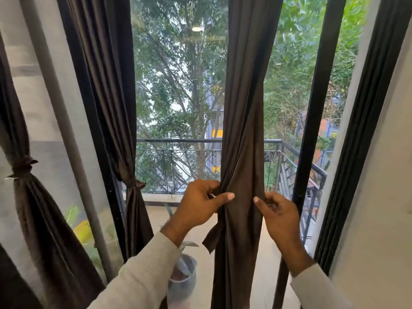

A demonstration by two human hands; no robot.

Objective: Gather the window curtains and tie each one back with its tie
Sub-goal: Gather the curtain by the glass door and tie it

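The brown curtain (243, 130) in the middle of the window is bunched into one thick rope of cloth. It is held at waist height by both hands. The left hand (200, 204) is curled round the left side of the bunch, with the thumb laid across the front. The right hand (276, 210) is curled round the right side, and its thumb is pressed on the cloth too. So both sets of fingers are closed on the curtain.

A loose strip of the same brown cloth, the tie (213, 238), is seen hanging down just under the left hand. How it is held inside the fingers cannot be told.

Two other curtains are already tied. One tied curtain (133, 184) is beside the dark window frame (312, 130), and the far left curtain (22, 168) is knotted as well. So this looks like the third one, and its knot is not made yet.

To do this step well, the folds should be kept squeezed together so none slip out. The tie should be passed all the way round the bunch, at the same height as the other knots. One hand should be kept on the bunch while the tie is pulled by the other. The knot should be pulled snug, but not so hard that the cloth is dragged off its rail. The cloth looks smooth and slippery, so a loose knot may slide down.

Outside, a balcony railing (178, 141) and a plant pot (182, 277) are seen through the glass.
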